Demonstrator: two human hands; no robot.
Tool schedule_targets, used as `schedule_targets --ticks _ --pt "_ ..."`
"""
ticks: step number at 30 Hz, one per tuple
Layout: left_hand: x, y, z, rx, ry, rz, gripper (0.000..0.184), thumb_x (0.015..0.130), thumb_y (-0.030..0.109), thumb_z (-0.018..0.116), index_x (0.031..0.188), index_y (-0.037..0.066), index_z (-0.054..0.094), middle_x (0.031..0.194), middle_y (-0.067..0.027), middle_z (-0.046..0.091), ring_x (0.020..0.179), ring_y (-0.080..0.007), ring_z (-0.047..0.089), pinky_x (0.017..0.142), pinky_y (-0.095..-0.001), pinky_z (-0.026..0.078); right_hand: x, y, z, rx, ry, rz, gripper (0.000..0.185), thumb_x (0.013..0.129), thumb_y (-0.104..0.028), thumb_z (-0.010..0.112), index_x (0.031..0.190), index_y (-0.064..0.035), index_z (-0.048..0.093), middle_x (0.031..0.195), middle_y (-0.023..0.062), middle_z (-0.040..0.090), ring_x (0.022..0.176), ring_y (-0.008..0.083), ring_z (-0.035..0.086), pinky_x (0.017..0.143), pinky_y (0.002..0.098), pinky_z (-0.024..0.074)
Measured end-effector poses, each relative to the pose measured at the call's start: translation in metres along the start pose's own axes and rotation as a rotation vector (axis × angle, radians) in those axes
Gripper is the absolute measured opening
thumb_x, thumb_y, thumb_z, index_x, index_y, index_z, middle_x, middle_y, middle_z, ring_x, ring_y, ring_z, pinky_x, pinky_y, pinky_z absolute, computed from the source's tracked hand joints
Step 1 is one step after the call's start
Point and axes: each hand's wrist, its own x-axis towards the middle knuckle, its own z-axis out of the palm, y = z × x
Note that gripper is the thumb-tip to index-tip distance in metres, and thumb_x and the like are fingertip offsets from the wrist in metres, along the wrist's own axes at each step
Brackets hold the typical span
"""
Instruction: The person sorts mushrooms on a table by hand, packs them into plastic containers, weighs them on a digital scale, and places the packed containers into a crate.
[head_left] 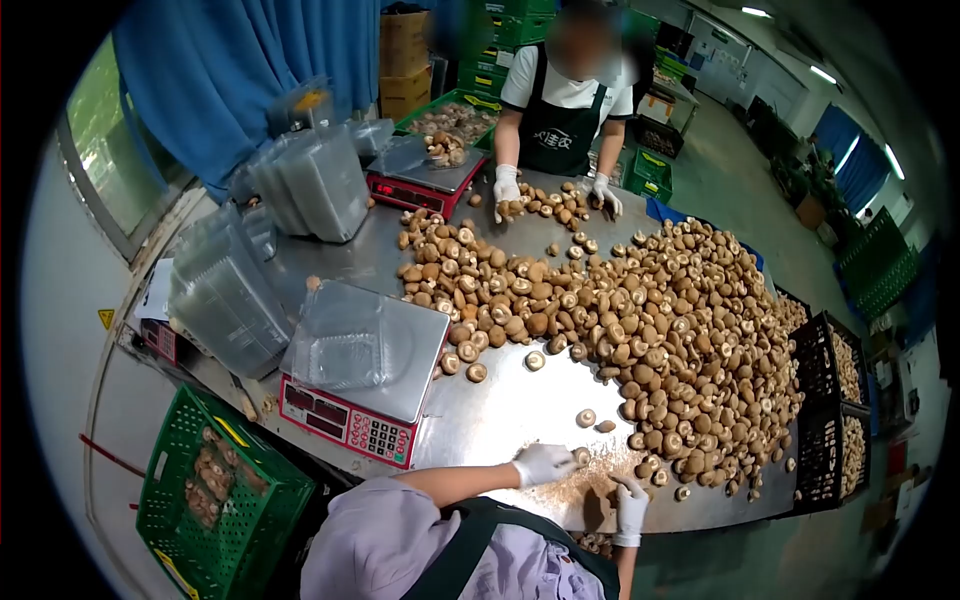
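Note:
My left hand, in a white glove, reaches over the bare metal tabletop with its fingertips closed on a mushroom. To its right, my right hand, also gloved, is near the table's front edge with its fingers bent; what they hold is too small and dark to make out. Two loose mushrooms lie just beyond my hands. A large heap of brown mushrooms spreads over the middle and right of the table. An open clear plastic box sits on a red scale at the left.
Stacked clear boxes stand at the left. A green crate with packed mushrooms is at the lower left, and black crates at the right edge. Across the table a co-worker has both gloved hands at mushrooms, beside a second scale.

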Motion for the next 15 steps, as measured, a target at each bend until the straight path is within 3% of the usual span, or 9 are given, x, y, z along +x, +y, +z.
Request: schedule_targets --ticks 1,3,4,5,6,7,9,15 --pt "-0.007 -0.016 -0.014 0.150 0.064 0.016 0.027 0.088 0.032 0.051 0.081 0.010 0.064 0.084 -0.0075 0.063 0.077 -0.0285 0.062 0.067 -0.0392 0.051 0.008 0.007 0.015 0.172 -0.035 0.018 0.023 0.087 -0.001 0.047 0.097 0.0004 0.068 0.060 -0.0037 0.049 0.050 0.0030 0.039 0.046 0.0185 0.0305" --pt "-0.019 -0.065 -0.013 0.448 0.183 0.277 0.020 0.085 0.029 0.056 0.077 0.012 0.064 0.079 -0.0061 0.061 0.074 -0.0256 0.062 0.065 -0.0375 0.051 0.019 0.035 0.054 0.245 0.093 0.035 0.022 0.084 -0.001 0.046 0.092 0.0017 0.067 0.069 0.0050 0.060 0.060 0.0120 0.053 0.056 0.0242 0.0430" --pt "-0.019 -0.062 -0.013 0.450 0.183 0.276 0.020 0.085 0.029 0.056 0.077 0.012 0.064 0.079 -0.0061 0.061 0.074 -0.0256 0.062 0.065 -0.0375 0.051 0.023 0.053 0.069 0.014 0.194 -0.200 0.020 0.084 -0.001 0.047 0.090 0.0021 0.065 0.074 0.0080 0.062 0.065 0.0158 0.056 0.061 0.0269 0.0450" --pt "-0.018 -0.054 -0.016 0.311 0.168 0.126 0.024 0.086 0.032 0.053 0.078 0.011 0.063 0.081 -0.0079 0.061 0.075 -0.0280 0.063 0.066 -0.0400 0.051 0.023 0.057 0.083 -0.219 0.292 -0.436 0.018 0.083 -0.002 0.047 0.088 0.0024 0.064 0.078 0.0111 0.064 0.071 0.0195 0.060 0.066 0.0297 0.0469" --pt "-0.015 -0.046 -0.018 0.169 0.156 -0.024 0.029 0.088 0.035 0.050 0.080 0.010 0.062 0.083 -0.0097 0.061 0.076 -0.0304 0.063 0.067 -0.0425 0.051 0.024 0.057 0.084 -0.342 0.271 -0.444 0.017 0.082 -0.002 0.049 0.089 0.0027 0.063 0.084 0.0147 0.065 0.078 0.0242 0.062 0.072 0.0336 0.0480" --pt "-0.012 -0.040 -0.022 0.168 0.167 -0.023 0.029 0.088 0.035 0.050 0.080 0.010 0.062 0.083 -0.0097 0.061 0.076 -0.0304 0.063 0.067 -0.0425 0.051 0.024 0.054 0.086 -0.299 0.278 -0.328 0.016 0.082 -0.002 0.050 0.088 0.0025 0.064 0.083 0.0147 0.066 0.077 0.0240 0.063 0.071 0.0334 0.0483" --pt "-0.010 -0.033 -0.026 0.226 0.080 -0.092 0.028 0.088 0.035 0.049 0.081 0.011 0.062 0.083 -0.0100 0.061 0.076 -0.0308 0.063 0.067 -0.0437 0.051 0.031 0.066 0.081 -0.220 0.251 -0.348 0.015 0.082 -0.002 0.050 0.087 0.0028 0.064 0.082 0.0147 0.066 0.076 0.0238 0.062 0.071 0.0333 0.0485" --pt "-0.009 -0.039 -0.021 0.234 0.109 -0.062 0.027 0.089 0.034 0.048 0.079 0.011 0.058 0.080 -0.0106 0.060 0.070 -0.0312 0.062 0.063 -0.0433 0.051 0.034 0.074 0.076 -0.236 0.222 -0.374 0.016 0.082 -0.003 0.051 0.089 0.0009 0.065 0.086 0.0147 0.066 0.077 0.0255 0.063 0.070 0.0341 0.0491"
